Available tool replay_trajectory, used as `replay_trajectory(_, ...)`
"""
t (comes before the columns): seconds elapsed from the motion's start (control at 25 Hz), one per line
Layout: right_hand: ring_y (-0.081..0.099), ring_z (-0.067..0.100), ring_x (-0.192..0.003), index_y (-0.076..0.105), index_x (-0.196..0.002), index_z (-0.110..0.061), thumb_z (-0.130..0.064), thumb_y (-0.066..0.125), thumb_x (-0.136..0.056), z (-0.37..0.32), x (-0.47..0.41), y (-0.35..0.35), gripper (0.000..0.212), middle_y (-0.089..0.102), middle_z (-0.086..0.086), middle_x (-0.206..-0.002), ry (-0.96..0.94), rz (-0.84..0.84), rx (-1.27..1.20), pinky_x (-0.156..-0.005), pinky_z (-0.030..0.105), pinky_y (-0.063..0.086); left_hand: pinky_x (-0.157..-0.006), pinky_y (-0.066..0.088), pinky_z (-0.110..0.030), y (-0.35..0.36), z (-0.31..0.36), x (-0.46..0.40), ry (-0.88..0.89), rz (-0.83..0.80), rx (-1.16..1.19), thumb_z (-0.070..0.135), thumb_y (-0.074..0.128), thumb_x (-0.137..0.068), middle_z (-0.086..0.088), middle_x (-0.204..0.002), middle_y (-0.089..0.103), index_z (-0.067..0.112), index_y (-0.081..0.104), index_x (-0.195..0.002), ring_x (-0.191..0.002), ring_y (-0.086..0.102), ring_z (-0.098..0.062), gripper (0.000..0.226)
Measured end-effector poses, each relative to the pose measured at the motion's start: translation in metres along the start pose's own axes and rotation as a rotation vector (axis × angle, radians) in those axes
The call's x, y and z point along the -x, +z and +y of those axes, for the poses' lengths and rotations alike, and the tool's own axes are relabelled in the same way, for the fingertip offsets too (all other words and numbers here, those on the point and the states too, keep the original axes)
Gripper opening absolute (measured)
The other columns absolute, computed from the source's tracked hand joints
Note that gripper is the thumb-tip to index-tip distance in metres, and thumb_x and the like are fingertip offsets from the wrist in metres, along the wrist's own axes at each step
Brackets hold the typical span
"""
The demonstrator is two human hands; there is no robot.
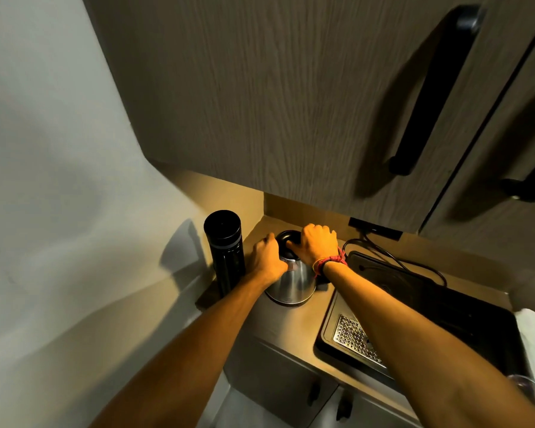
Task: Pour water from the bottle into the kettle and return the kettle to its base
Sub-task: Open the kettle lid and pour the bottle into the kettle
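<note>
The kettle [291, 281] sits steadied by the left hand [267, 257] cupped on its shoulder while the right hand [317, 244] clasps the lid [286, 239], likely to open it for filling.

Both bare forearms reach forward; left hand [267, 257] and right hand [318, 244] curl palm-down, close together

No readable text, labels, brands or numbers anywhere, including on the bottle [224, 251] at 9 o'clock of the kettle [291, 281].
</note>
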State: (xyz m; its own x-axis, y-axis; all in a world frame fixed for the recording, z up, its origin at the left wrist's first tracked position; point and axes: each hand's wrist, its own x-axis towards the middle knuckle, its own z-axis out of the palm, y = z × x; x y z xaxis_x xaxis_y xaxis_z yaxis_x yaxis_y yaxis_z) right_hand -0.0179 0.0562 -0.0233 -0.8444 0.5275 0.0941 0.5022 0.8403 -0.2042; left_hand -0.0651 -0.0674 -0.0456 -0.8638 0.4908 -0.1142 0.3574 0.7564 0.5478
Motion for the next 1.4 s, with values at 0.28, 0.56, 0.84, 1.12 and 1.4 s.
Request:
replay_trajectory(0.28, 0.054, 0.031, -0.07, 0.056, -0.076, -0.009, -0.042, 0.035, -0.096, 0.031, 0.008, -0.001, 0.044, 0.058, 0.012, -0.078, 0.044, -0.056, -0.405, -0.06, 0.04, 0.042, -0.108, 0.046, -0.042, -0.003, 0.003, 0.012, 0.184, 0.154, -0.193, 0.042, 0.081, -0.077, -0.022, -0.152, 0.04, 0.004, 0.015, -0.156, -0.137, 0.045, -0.035, 0.11)
replay_trajectory(0.56, -0.011, 0.032, -0.15, 0.005, -0.154, -0.013, -0.035, 0.021, -0.102, 0.054, 0.021, 0.009, 0.059, -0.009, 0.012, -0.163, 0.034, -0.081, -0.216, -0.12, 0.056, 0.003, -0.119, 0.028, -0.049, -0.105, 0.011, 0.015, 0.562, 0.389, -0.709, 0.053, 0.055, -0.091, -0.014, -0.149, 0.046, 0.01, 0.038, -0.146, -0.14, 0.039, -0.033, 0.071)
replay_trajectory(0.84, -0.011, 0.029, -0.15, 0.003, -0.154, -0.016, -0.044, 0.013, -0.1, 0.06, 0.019, 0.004, 0.062, -0.009, 0.006, -0.164, 0.019, -0.108, -0.094, -0.121, 0.055, -0.001, -0.084, 0.055, -0.038, -0.178, -0.018, 0.02, 0.191, -0.214, -0.394, 0.031, 0.086, -0.065, -0.009, -0.123, 0.061, 0.019, 0.053, -0.125, -0.107, 0.057, -0.027, 0.07)
replay_trajectory(1.12, -0.011, 0.031, -0.15, 0.004, -0.154, -0.014, -0.045, 0.015, -0.099, 0.057, 0.024, -0.004, 0.064, -0.008, 0.007, -0.164, 0.05, -0.124, -0.004, -0.121, 0.055, 0.0, -0.066, 0.05, -0.033, -0.163, -0.012, 0.035, 0.372, 0.276, -0.531, 0.076, 0.055, -0.072, -0.008, -0.104, 0.062, 0.015, 0.052, -0.12, -0.089, 0.063, -0.026, 0.077)
replay_trajectory(1.4, -0.005, 0.032, -0.15, 0.006, -0.154, -0.013, -0.047, 0.013, -0.1, 0.05, 0.03, -0.008, 0.064, -0.003, 0.006, -0.164, 0.077, -0.114, -0.095, -0.122, 0.051, 0.004, -0.082, 0.055, -0.044, 0.012, -0.035, 0.079, 0.224, -0.259, -0.387, 0.048, 0.075, -0.072, -0.014, -0.12, 0.061, 0.01, 0.05, -0.123, -0.111, 0.061, -0.034, 0.068)
